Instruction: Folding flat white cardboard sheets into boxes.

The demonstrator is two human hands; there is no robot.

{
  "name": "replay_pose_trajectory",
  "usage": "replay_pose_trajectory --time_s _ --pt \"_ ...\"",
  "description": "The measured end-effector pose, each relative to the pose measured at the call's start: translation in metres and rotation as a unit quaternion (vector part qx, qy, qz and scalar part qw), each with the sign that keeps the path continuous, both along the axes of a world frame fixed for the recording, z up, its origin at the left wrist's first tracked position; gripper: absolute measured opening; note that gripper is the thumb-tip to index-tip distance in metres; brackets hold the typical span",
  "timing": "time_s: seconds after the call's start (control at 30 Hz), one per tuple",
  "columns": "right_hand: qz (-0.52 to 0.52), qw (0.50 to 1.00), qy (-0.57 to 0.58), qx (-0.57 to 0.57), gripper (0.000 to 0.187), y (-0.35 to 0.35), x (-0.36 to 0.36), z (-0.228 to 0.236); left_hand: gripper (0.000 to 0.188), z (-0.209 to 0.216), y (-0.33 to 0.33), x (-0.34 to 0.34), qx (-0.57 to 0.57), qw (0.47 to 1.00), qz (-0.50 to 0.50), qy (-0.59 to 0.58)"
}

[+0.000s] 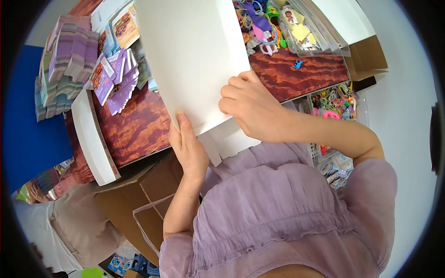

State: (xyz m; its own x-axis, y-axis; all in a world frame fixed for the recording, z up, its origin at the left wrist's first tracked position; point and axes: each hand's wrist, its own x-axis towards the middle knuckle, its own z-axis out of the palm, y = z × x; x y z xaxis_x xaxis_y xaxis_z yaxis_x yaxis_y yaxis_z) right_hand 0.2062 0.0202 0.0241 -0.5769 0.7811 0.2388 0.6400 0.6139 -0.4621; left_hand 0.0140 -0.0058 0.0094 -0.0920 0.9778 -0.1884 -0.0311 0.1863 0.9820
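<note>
A large white cardboard sheet (194, 60) slants across the middle over the table. My left hand (187, 148) is closed on its lower left corner, thumb on top and fingers hidden beneath. My right hand (252, 106) lies at its lower right edge, fingers curled against the cardboard. More white cardboard (232, 139), with a flap, shows below the sheet, close to my lap. Left of the sheet, a fanned pile of purple printed cards (120, 81) rests on the red-brown patterned table (134, 125).
Tall stacks of banded cards (69, 51) stand at the far left, near a white tray (95, 139). Small colourful trinkets (262, 25) and a clear bin (315, 37) sit at the back right. Brown cartons (139, 204) stand below the table. Another person (79, 227) is at lower left.
</note>
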Motion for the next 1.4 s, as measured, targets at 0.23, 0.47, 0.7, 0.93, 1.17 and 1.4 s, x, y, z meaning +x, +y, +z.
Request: replay_pose_trajectory --time_s 0.23,0.47,0.7,0.93,1.17,1.4 --pt "-0.022 0.992 -0.057 0.109 0.017 0.000 0.003 0.010 0.044 0.009 0.007 0.005 -0.050 0.991 0.068 -0.101" --pt "0.022 0.993 -0.085 0.084 0.017 -0.003 0.005 -0.007 0.035 0.009 0.004 0.003 0.074 0.991 -0.054 0.096" --pt "-0.005 0.983 -0.082 0.162 0.017 0.002 0.033 -0.002 0.080 0.051 -0.036 -0.080 0.033 0.949 -0.262 -0.175" --pt "0.034 0.972 -0.083 0.217 0.018 0.002 0.032 0.001 0.059 0.007 -0.098 -0.122 -0.153 0.782 -0.384 0.466" --pt "0.034 0.962 -0.072 0.261 0.017 -0.005 0.012 0.002 0.060 0.022 -0.026 -0.015 -0.074 0.986 -0.069 -0.132" --pt "-0.032 0.970 -0.049 0.238 0.012 0.000 0.025 -0.003 0.033 0.013 0.008 0.000 -0.087 0.983 -0.020 -0.160"
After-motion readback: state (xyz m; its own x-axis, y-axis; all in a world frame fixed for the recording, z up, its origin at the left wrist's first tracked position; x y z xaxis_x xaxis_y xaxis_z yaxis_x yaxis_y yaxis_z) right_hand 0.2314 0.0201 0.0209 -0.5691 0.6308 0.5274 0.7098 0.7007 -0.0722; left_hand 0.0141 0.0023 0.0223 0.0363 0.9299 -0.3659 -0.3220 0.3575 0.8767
